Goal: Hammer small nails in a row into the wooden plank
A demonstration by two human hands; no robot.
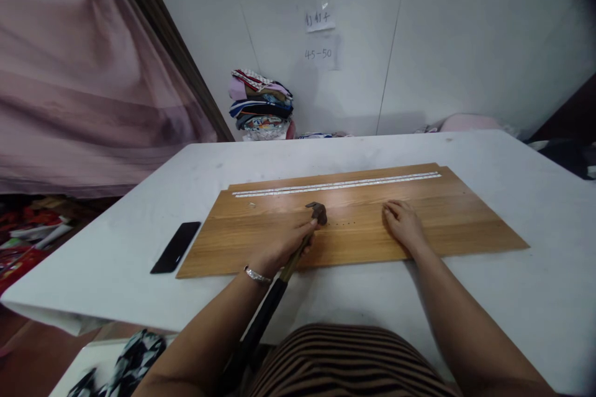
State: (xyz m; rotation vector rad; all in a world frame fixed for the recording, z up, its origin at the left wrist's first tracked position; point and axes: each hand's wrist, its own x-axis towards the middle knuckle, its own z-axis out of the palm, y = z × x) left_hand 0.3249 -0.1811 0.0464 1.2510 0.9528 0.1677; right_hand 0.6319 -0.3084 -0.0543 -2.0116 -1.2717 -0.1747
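Note:
My left hand point(291, 242) is closed round the hammer point(291, 265), gripping its shaft just below the head. The rusty claw head point(318, 212) is over the middle of the wooden board point(447, 217), and the black grip slants back toward my body. A short row of small dark dots point(345, 223), nail heads or holes, runs rightward from the hammer head. My right hand point(404, 224) rests on the board to the right of that row, fingers curled together; whatever they may hold is hidden. A few tiny shiny pieces, perhaps nails point(252, 205), lie on the board's left part.
Two white measuring strips point(338, 185) run along the board's far side. A black phone point(176, 248) lies left of the board on the white table point(153, 189). Folded clothes point(262, 105) are stacked behind, against the wall. A pink curtain point(88, 62) hangs at left.

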